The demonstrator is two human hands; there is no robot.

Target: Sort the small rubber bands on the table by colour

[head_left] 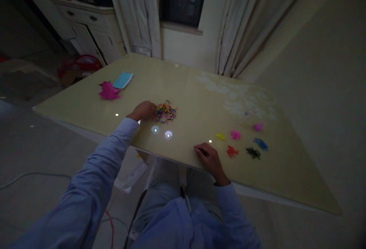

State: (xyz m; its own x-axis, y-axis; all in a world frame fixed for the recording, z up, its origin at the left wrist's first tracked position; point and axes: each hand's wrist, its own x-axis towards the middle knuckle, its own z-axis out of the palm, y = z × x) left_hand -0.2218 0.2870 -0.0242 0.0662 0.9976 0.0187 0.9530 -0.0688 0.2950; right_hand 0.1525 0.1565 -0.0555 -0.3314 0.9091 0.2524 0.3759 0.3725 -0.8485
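My left hand (145, 110) reaches to the left edge of a loose pile of small multicoloured rubber bands (166, 112). Its fingertips merge with the bands, so their grip does not show. By the table's near edge rests my right hand (209, 157), its fingers curled and thumb drawn in; anything inside is hidden. To the right of that hand lie small one-colour heaps: yellow bands (220, 136), pink bands (235, 134), red bands (232, 151), black bands (253, 152) and blue bands (260, 144). A purple clump (257, 127) lies behind the blue heap.
The pale glossy table (183, 85) reflects several lights. A crumpled magenta piece (109, 91) and a light-blue packet (123, 80) lie at the left. A small clear item (251, 111) is at the right. Beyond stand a cabinet (88, 24) and curtains (140, 13).
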